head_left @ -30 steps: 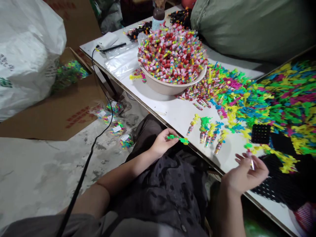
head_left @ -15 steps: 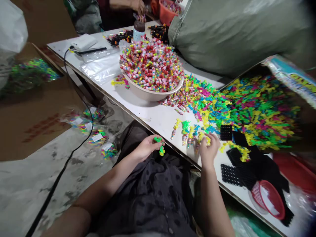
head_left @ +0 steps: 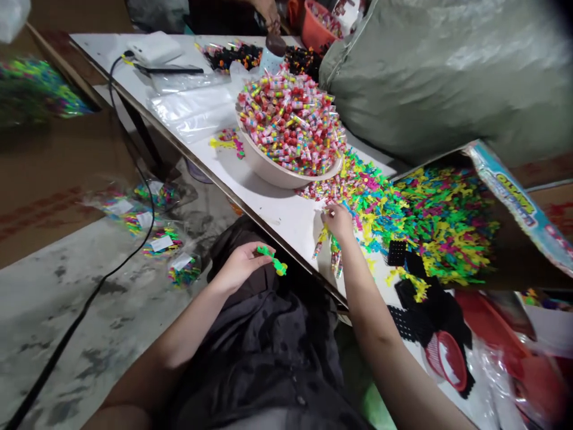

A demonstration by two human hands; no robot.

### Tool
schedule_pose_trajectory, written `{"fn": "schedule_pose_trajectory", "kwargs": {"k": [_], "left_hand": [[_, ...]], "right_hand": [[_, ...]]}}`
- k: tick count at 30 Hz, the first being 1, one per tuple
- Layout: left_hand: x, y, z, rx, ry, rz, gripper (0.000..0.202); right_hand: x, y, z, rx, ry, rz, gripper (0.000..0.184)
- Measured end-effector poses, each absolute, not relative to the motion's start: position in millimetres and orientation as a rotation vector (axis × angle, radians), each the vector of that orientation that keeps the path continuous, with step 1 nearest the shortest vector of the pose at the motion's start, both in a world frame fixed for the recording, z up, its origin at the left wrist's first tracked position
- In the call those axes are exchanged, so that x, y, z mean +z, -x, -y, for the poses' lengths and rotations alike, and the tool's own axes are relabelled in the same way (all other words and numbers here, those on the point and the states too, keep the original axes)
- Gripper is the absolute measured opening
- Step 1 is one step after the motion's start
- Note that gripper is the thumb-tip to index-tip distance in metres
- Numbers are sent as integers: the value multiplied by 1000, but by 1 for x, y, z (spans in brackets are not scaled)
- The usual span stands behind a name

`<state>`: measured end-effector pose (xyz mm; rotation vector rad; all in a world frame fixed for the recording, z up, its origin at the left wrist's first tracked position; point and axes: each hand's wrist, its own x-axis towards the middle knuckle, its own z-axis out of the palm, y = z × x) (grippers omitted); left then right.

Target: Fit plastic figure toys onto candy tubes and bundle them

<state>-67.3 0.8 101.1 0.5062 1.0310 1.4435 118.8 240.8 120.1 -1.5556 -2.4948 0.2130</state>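
Observation:
My left hand [head_left: 244,261] is closed in a pinch on a small green plastic toy figure [head_left: 274,260] with a yellow end, held over my lap off the table edge. My right hand [head_left: 339,221] reaches over the white table [head_left: 277,221], fingers curled down at the near edge of the pile of small candy tubes [head_left: 313,190]. What its fingertips hold, if anything, is hidden. Just below it lie a yellow toy on a candy tube [head_left: 320,240] and another tube [head_left: 336,263], partly covered by my forearm.
A bowl [head_left: 268,169] heaped with wrapped candy tubes stands mid-table. Loose coloured toys [head_left: 380,197] spill from an open box [head_left: 514,191]. Black mesh pieces [head_left: 403,322] and a red basket [head_left: 447,361] lie at right. Another person's hand [head_left: 268,15] shows behind. Filled bags [head_left: 161,245] lie on the floor.
My right hand has moved left and away from me, from the row of toys to the candy tubes. The left hand still holds the green toy, now turned more sideways. The view has shifted.

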Motion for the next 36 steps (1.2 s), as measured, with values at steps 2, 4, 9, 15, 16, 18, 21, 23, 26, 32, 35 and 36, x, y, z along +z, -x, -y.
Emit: {"fn": "schedule_pose_trajectory", "kwargs": {"k": [2,4,9,15,16,18,21,23,26,32,35,36], "left_hand": [[103,71,-2,1426,-546,-1045,23],[107,71,-3,1413,-589,-1047,22],[119,58,-5,1431,-539,-907,19],[126,32,-1,1700,-553,-844,19],[126,28,-1,1727,-564,-821,19],[129,22,-1,1749,-589,-766,20],[134,14,0,1756,-647,-750,21],[138,10,0,1767,-694,-774,21],[143,4,0,1779,-764,-818,20],[148,-12,0,1757,-836,-865,17],[152,-21,-1,1735,-849,-897,17],[153,-24,-2,1727,-847,-901,17]], "right_hand": [[128,-122,-223,469,1443,2241,19],[137,-121,-196,828,1324,1926,19],[151,-107,-106,1600,1095,1240,24],[154,-106,-44,1759,1019,936,18],[155,-108,-41,1741,1001,924,17],[157,-115,-38,1698,972,916,16],[161,-125,-37,1651,956,920,17],[161,-130,-35,1627,950,912,18],[160,-136,-31,1617,921,887,18],[158,-149,-29,1617,874,848,19],[158,-156,-28,1622,845,825,21],[158,-159,-28,1620,838,818,21]]}}
